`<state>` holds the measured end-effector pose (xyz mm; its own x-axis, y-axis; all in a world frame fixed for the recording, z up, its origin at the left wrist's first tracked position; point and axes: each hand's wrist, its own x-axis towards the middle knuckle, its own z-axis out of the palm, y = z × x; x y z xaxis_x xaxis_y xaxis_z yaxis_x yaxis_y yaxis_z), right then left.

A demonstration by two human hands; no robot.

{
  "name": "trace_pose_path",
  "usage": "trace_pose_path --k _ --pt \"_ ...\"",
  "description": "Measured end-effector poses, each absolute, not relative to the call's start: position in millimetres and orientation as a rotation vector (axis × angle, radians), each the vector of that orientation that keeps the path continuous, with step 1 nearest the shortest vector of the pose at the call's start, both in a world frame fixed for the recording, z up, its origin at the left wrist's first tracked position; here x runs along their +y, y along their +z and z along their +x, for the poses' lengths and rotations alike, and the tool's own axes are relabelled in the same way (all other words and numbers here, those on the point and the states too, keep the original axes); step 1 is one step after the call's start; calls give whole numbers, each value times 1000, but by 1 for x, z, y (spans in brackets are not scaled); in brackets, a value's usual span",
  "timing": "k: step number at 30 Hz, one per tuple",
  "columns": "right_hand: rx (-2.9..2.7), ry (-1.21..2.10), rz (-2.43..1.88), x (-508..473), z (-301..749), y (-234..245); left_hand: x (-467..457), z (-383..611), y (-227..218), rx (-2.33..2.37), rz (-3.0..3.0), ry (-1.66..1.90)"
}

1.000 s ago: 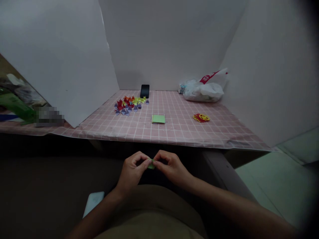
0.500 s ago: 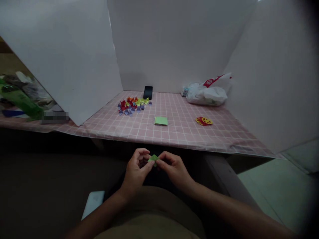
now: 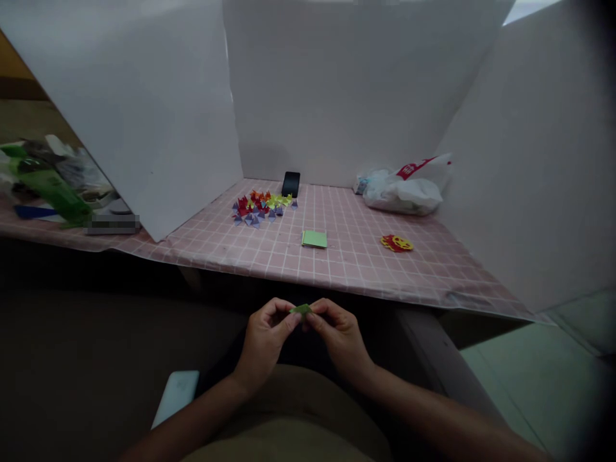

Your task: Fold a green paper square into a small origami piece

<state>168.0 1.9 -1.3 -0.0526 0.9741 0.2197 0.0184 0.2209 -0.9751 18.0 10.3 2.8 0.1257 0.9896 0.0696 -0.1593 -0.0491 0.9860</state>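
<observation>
Both hands are held low over my lap, below the table's front edge. My left hand (image 3: 266,338) and my right hand (image 3: 335,333) pinch a small folded green paper piece (image 3: 301,310) between their fingertips, fingers closed on it. On the pink checked tablecloth (image 3: 356,263) lie a stack of green paper squares (image 3: 314,239) and, farther back, a heap of several small folded paper pieces (image 3: 262,205) in red, purple, orange and yellow.
A black phone (image 3: 291,184) leans on the white back panel. A white plastic bag (image 3: 403,191) sits at the back right, a red-and-yellow cutout (image 3: 396,243) nearer. White boards wall three sides. Clutter lies at far left (image 3: 48,186). A pale flat object (image 3: 175,396) rests by my left forearm.
The view has tilted so the table sits lower and to the right in frame. My hands keep working the green paper; it now lies flatter between the fingertips.
</observation>
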Motion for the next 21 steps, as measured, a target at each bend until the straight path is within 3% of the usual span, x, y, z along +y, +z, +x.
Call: trace_pose_path --k 9,21 --pt "-1472 1015 -1064 5 172 6 9 14 5 1108 1504 1254" --pt "-1369 1100 -1160 8 173 7 15 13 -1 1102 1429 1067"
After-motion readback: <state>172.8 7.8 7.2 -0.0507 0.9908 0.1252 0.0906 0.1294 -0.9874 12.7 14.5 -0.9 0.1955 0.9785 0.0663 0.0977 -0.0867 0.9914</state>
